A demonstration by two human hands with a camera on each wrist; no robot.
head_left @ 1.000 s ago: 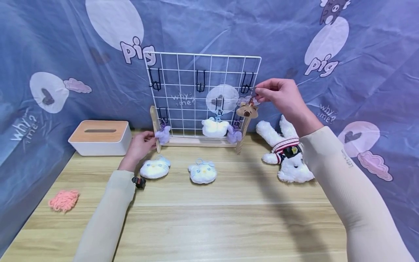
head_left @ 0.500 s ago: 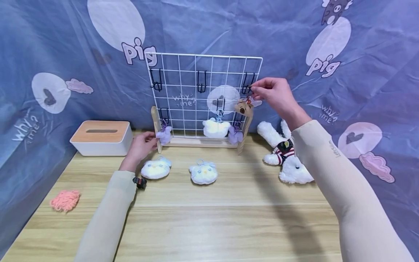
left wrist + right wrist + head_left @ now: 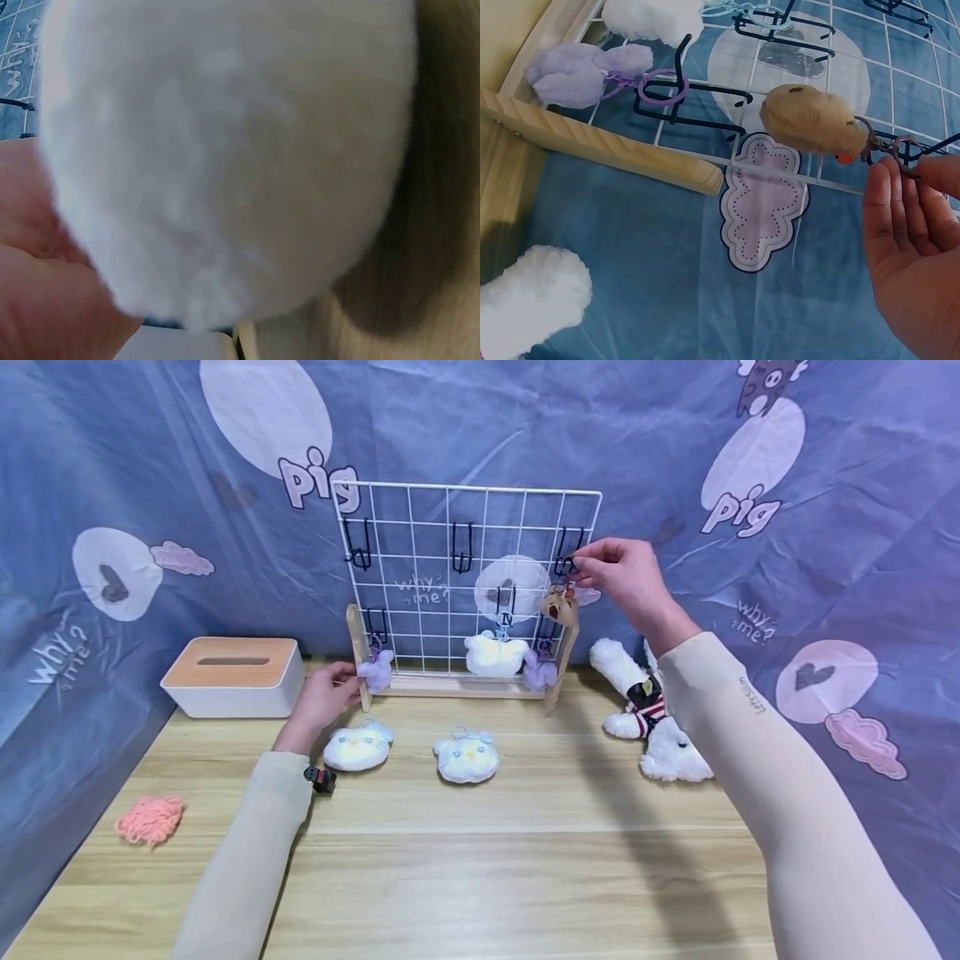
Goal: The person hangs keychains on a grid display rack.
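Note:
A white wire grid rack in a wooden stand carries several black hooks. My right hand pinches the metal ring of a brown plush keychain, held at the upper right hook; in the right wrist view the ring is between thumb and fingertips, by the hook. My left hand grips the stand's left wooden post. A white plush fills most of the left wrist view and hides the left fingertips. Purple plush keychains and a white one hang on lower hooks.
Two white cat-face plush keychains lie before the rack. At left are a tissue box with a wooden lid and some pink yarn. A white stuffed toy in a striped top lies right, partly behind my right forearm.
My right hand has moved slightly left with the brown plush keychain, bringing its ring up to the upper right hook. The plush has turned sideways. My left hand stays on the post.

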